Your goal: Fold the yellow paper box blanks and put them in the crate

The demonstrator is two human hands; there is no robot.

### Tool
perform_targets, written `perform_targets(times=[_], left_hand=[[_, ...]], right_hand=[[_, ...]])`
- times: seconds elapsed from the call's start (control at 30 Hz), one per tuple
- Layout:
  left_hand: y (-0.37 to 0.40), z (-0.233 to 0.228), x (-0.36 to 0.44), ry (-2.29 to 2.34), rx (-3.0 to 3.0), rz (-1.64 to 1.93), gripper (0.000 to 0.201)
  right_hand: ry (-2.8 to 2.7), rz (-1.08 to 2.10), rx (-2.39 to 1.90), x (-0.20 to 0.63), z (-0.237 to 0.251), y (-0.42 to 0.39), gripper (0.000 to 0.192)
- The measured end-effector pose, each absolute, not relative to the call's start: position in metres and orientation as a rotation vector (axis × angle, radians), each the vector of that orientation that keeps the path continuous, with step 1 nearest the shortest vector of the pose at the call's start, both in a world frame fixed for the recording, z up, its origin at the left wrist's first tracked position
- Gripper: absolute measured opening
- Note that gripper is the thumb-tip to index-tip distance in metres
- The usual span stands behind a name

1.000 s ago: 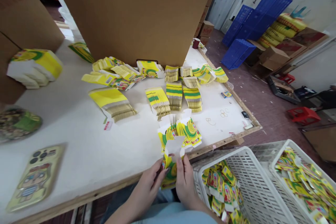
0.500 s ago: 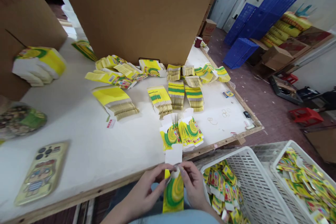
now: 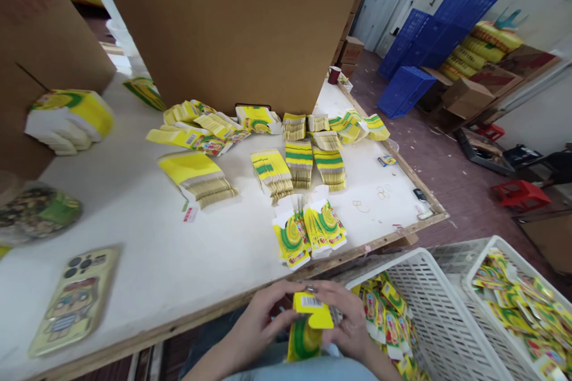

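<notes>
1. Both hands are on it now: a yellow-and-green printed carton point(image 3: 305, 338) sits right between them, just off the counter's near edge, above the person's lap.
2. Left hand point(image 3: 254, 322) closes in from the carton's left, fingers curled near its top and thumb against its front: a narrow grip, carton held.
3. Right hand point(image 3: 351, 314) wraps the other side, fingers bent over the top and right of the carton, also holding it; parts of that grip are hidden.
4. Between the two, a yellow barcode flap point(image 3: 311, 302) tips forward over the carton's upper end, close under the fingertips.
5. Straight ahead of the hands, on the white counter point(image 3: 214, 268), two fanned bundles of cartons, a left one point(image 3: 291, 235) and a right one point(image 3: 325, 226), lie side by side by the near edge, white flaps pointing to the far edge.
6. Behind those, banded-looking flat carton stacks point(image 3: 298, 161) line up toward the far edge.
7. Off to the right hand's side, beyond the counter's near edge, a white plastic crate point(image 3: 440, 309) holds more cartons, well below the counter top.
8. Far left, a phone point(image 3: 74, 303) lies near the counter's near edge, well apart from the left hand.
</notes>
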State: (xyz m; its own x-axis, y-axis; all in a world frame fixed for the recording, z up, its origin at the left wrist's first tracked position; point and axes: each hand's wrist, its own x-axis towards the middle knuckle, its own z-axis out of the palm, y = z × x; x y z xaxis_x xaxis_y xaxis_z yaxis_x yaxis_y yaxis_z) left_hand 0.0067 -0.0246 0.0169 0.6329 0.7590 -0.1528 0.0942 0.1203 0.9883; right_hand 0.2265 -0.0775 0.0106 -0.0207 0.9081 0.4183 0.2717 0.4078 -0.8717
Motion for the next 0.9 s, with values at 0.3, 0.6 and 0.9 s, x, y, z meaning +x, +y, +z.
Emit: perform_targets(times=[0.3, 0.6, 0.9], left_hand=[[-0.021, 0.034, 0.017, 0.966, 1.554, 0.628, 0.04], [-0.024, 0.036, 0.018, 1.0, 1.475, 0.673, 0.041], [-0.028, 0.038, 0.019, 0.981, 1.462, 0.664, 0.045]], right_hand=[[-1.292, 1.452, -1.356, 0.212, 0.033, -0.076, 0.036], [-1.088, 1.65, -1.352, 0.216, 0.043, -0.07, 0.046], [-1.097, 1.717, -1.308, 0.22, 0.05, -0.065, 0.041]])
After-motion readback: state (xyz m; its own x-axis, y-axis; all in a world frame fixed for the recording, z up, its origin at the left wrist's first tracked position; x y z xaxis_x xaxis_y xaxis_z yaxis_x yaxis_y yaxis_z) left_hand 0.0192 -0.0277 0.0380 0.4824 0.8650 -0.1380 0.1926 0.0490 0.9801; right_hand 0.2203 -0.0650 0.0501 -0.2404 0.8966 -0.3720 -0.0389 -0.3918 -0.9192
